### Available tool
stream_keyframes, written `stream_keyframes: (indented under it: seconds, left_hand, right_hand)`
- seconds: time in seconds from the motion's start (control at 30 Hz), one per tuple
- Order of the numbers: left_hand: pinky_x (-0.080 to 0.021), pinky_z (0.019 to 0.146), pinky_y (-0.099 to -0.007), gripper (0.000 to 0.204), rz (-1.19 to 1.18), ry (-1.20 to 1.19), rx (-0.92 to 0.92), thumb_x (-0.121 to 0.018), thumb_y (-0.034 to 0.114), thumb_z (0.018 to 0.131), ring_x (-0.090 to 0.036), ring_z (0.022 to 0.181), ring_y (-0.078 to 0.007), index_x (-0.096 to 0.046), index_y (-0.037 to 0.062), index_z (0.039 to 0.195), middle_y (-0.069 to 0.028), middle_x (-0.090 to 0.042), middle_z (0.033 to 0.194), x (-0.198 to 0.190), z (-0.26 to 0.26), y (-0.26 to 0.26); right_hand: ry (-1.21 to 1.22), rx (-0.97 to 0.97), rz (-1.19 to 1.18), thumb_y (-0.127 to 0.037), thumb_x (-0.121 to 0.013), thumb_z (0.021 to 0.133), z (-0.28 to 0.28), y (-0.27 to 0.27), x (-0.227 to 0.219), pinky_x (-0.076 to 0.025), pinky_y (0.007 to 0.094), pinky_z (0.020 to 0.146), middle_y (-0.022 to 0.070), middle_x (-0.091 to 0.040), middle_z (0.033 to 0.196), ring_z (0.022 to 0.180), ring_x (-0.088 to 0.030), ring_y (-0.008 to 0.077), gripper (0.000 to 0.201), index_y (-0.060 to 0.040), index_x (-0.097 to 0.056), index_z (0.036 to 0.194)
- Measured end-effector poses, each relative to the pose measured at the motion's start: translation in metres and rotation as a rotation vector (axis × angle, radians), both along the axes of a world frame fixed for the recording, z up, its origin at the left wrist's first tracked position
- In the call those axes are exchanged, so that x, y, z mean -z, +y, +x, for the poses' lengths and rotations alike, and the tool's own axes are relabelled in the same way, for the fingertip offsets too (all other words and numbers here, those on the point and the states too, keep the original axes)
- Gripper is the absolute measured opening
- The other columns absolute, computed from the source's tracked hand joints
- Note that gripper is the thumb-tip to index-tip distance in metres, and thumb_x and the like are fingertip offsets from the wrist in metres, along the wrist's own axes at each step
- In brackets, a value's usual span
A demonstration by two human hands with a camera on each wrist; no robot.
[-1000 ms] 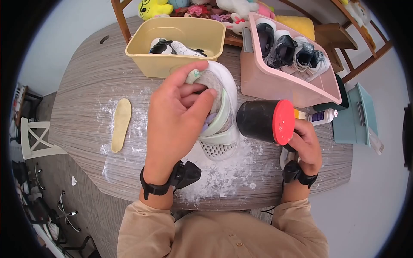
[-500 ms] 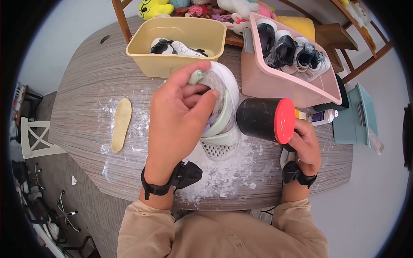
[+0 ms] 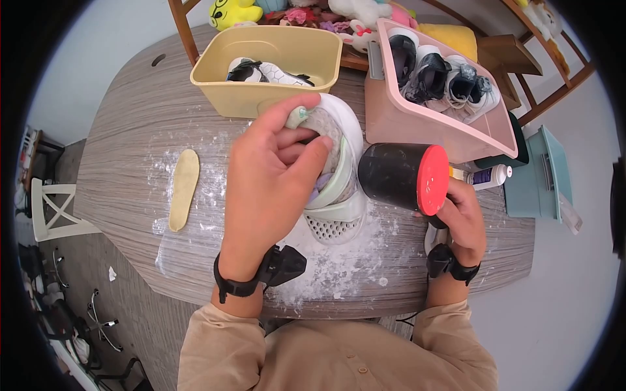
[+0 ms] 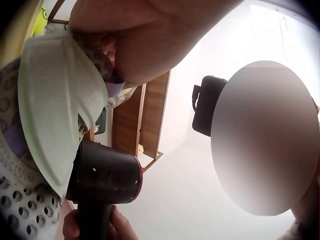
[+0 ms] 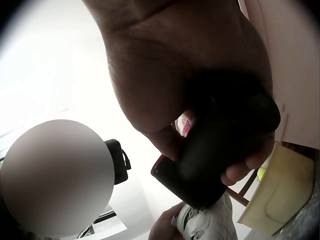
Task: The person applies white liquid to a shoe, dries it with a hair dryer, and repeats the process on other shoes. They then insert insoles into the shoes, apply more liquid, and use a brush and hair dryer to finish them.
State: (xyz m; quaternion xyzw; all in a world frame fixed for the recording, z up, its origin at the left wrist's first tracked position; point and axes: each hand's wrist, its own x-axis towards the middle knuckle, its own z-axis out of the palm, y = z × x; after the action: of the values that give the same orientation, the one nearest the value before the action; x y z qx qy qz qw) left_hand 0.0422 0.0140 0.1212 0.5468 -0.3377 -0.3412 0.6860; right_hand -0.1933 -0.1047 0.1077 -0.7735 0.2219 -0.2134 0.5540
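Note:
My left hand (image 3: 270,176) grips a white and pale green shoe (image 3: 345,189) at its opening, fingers curled into the collar; the perforated sole end points toward me. The right hand (image 3: 463,218) is wrapped round the handle of a black hair dryer (image 3: 394,174) with a red end. The dryer's black barrel end faces the shoe's side, close to it. In the left wrist view the dryer (image 4: 107,172) stands beside the shoe's pale strap (image 4: 55,105). In the right wrist view the dryer (image 5: 200,165) points at the shoe (image 5: 212,222).
A yellow insole (image 3: 184,189) lies at the left amid white powder. Behind stand a yellow bin (image 3: 261,98) with shoes and a pink bin (image 3: 417,133) with several shoes. A white bottle (image 3: 492,176) and a teal bin (image 3: 531,189) are at the right.
The dryer has risen slightly and tilted a little in my right hand. My left hand and the shoe have barely moved.

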Motion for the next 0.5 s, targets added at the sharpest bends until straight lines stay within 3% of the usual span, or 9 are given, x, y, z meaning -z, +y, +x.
stream_keyframes:
  seconds: [0.23,0.33,0.5]
  left_hand:
    - [-0.053,0.065,-0.0229,0.040,-0.020,0.000,-0.007,-0.063,0.000,0.082,-0.064,0.081,-0.0115,-0.054,0.0007,0.121,-0.0157,-0.065,0.095,0.0023,0.0038,0.0016]
    - [-0.050,0.069,-0.0197,0.043,-0.001,-0.014,0.009,-0.059,-0.008,0.081,-0.064,0.081,-0.0105,-0.052,-0.0032,0.123,-0.0139,-0.066,0.093,0.0019,0.0016,0.0000]
    - [-0.050,0.069,-0.0198,0.043,-0.003,0.004,0.023,-0.058,-0.008,0.081,-0.065,0.080,-0.0107,-0.051,-0.0035,0.123,-0.0143,-0.066,0.093,0.0024,-0.0011,-0.0016]
  right_hand:
    - [0.051,-0.010,0.045,-0.022,-0.057,0.090,-0.0040,-0.0028,0.0000,-0.044,0.0264,0.072,0.0080,-0.063,0.087,0.079,-0.054,0.0120,0.031,0.0066,-0.059,0.102]
    - [0.016,0.018,-0.012,-0.023,-0.056,0.091,-0.0006,-0.0008,0.0010,-0.044,0.0260,0.072,0.0074,-0.063,0.086,0.079,-0.054,0.0119,0.032,0.0062,-0.060,0.102]
    - [-0.075,0.021,0.018,-0.025,-0.057,0.091,0.0017,-0.0008,0.0049,-0.044,0.0255,0.073,0.0059,-0.063,0.086,0.078,-0.053,0.0115,0.032,0.0052,-0.060,0.102]
